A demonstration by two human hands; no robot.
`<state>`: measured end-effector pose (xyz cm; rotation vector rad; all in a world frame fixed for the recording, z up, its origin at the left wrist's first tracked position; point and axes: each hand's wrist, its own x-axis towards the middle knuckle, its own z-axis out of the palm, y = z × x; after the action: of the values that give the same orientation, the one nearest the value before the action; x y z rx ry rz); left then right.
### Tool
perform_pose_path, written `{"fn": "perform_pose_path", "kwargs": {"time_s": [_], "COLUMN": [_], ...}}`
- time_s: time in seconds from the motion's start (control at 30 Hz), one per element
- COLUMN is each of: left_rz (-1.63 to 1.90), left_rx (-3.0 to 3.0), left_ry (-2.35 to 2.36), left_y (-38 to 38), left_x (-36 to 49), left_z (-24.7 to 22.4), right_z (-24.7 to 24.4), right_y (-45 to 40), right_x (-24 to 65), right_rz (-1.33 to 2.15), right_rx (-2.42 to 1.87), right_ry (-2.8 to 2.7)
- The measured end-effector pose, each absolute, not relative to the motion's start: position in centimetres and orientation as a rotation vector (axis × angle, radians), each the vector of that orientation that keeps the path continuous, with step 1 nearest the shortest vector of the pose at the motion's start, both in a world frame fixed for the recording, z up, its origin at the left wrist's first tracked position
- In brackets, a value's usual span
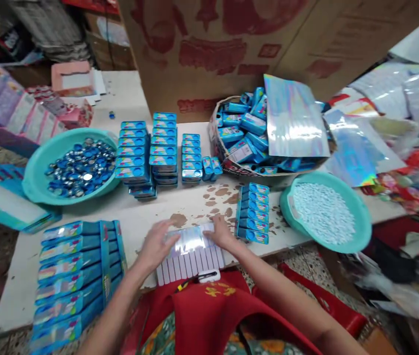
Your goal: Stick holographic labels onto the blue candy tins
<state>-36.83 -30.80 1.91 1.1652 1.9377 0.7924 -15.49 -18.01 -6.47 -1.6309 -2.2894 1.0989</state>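
A shiny holographic sheet [187, 240] lies at the table's front edge, over a row of narrow pale strips [190, 264] with dark lines between them. My left hand [157, 244] is at the sheet's left side, somewhat blurred, its fingers apart and its thumb reaching over the sheet. At the far right corner, my right hand [219, 231] touches the sheet with thumb and fingers spread. Just right of that hand stands a row of small blue boxes [253, 212]. Between my body and the strips lies a small white object [208, 276] with a dark slit.
Stacks of blue boxes [132, 150] stand behind my hands. A teal basin [33, 180] of shiny blue pieces is left; another teal basin [362, 227] with white pellets is right. A carton [218, 158] of blue packs and a large cardboard box [172, 74] stand behind.
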Motion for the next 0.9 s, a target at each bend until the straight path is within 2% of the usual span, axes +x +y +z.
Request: {"fn": "perform_pose_path", "kwargs": {"time_s": [0.1,0.2,0.33,0.47,0.57,0.7,0.9], "left_rz": [0.431,0.259,0.299,0.327,0.325,0.305,0.334], "left_rx": [1.406,1.42,1.352,1.359,1.349,1.279,1.23], "left_ry": [1.783,1.675,1.619,1.701,1.725,1.762,1.755], "left_y": [-26.4,-24.9,-25.2,-25.5,-25.3,-25.1,-24.9], "left_x": [-33.6,-33.1,-33.4,-32.9,-32.7,-32.5,-32.6], "left_z": [-3.5,-6.0,-6.2,-5.9,-6.0,-5.9,-6.2], "right_z": [-8.2,-8.8,-8.0,-6.0,-5.0,-5.2,-6.0], "right_y": [-19.2,-19.4,-19.8,-20.8,-21.1,-21.5,-21.9], "right_x": [-15.1,-14.5,-13.5,-14.2,-15.3,-15.8,-14.7], "right_rz": [1.152,1.272,1.226,0.827,0.661,0.548,0.4], "right_rx": [-1.745,-1.702,-1.6,-1.454,-1.266,-1.061,-0.863], "right_ry": [-2.072,-1.867,-1.89,-2.224,-2.514,-2.778,-2.841]}}
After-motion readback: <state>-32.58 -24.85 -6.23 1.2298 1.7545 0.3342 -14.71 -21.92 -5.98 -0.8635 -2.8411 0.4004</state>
